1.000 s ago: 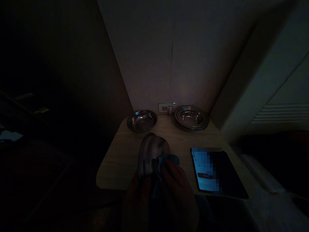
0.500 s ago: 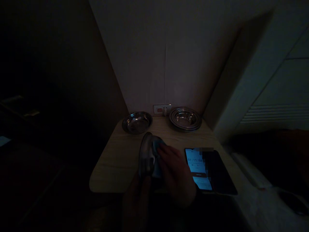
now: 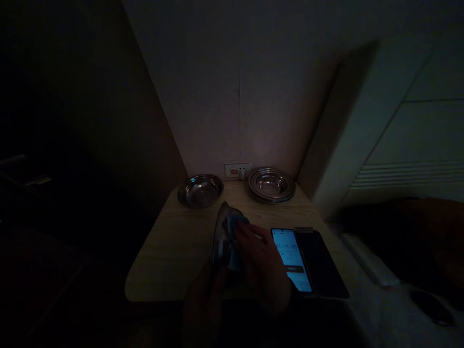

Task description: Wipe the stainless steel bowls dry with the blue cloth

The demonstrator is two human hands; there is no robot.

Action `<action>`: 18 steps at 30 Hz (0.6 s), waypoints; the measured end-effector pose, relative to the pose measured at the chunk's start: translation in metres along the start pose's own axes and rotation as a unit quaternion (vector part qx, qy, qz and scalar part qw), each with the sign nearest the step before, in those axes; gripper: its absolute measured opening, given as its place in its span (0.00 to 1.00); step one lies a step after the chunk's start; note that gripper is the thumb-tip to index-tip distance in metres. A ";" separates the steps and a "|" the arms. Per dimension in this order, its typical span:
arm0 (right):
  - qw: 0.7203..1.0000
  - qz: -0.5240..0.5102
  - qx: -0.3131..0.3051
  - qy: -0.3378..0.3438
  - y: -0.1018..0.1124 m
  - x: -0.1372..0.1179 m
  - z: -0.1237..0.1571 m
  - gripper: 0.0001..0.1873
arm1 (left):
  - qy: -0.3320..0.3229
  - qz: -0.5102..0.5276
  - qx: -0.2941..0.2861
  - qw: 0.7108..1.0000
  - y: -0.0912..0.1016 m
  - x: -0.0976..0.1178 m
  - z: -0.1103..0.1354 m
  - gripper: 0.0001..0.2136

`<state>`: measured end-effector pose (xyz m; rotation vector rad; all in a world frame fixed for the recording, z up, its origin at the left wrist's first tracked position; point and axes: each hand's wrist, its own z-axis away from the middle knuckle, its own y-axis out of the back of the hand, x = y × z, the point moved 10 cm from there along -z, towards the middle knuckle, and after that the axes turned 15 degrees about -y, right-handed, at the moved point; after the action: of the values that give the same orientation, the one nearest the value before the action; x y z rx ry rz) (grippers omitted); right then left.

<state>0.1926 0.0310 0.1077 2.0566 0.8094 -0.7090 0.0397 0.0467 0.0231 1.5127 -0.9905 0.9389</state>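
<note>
A shiny metal bowl (image 3: 219,238) is tilted up on its side above the table's front half. My left hand (image 3: 205,295) grips its lower rim, fingers closed, though much of that hand is lost in the dark. Against the bowl's surface my right hand (image 3: 263,266) presses a light blue cloth (image 3: 235,258), with the fingers closed over it. Behind them, at the back left, another metal bowl (image 3: 201,192) lies face up. A stack of metal bowls (image 3: 271,185) sits at the back right.
The pale wooden table (image 3: 163,261) stands against a wall with a socket panel (image 3: 237,170). Right of my hand lie a lit phone (image 3: 292,258) showing a timer and a dark phone or case (image 3: 321,263). The room is very dim.
The view has shifted slightly, so the table appears lower and further left. The bowl has turned more edge-on, and the cloth remains pressed to it under my right hand.
</note>
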 end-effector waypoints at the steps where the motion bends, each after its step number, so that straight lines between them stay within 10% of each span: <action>1: 1.000 0.004 -0.004 0.010 0.000 0.000 0.005 0.22 | -0.004 0.002 -0.003 1.000 -0.001 0.000 0.000 0.21; 18: 0.997 -0.054 -0.032 -0.052 -0.004 0.010 -0.018 0.16 | 0.015 0.021 0.003 1.000 0.000 -0.012 0.009 0.21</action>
<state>0.1998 0.0507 0.1087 1.9130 0.8779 -0.8322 0.0355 0.0392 0.0105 1.4837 -1.0028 0.9931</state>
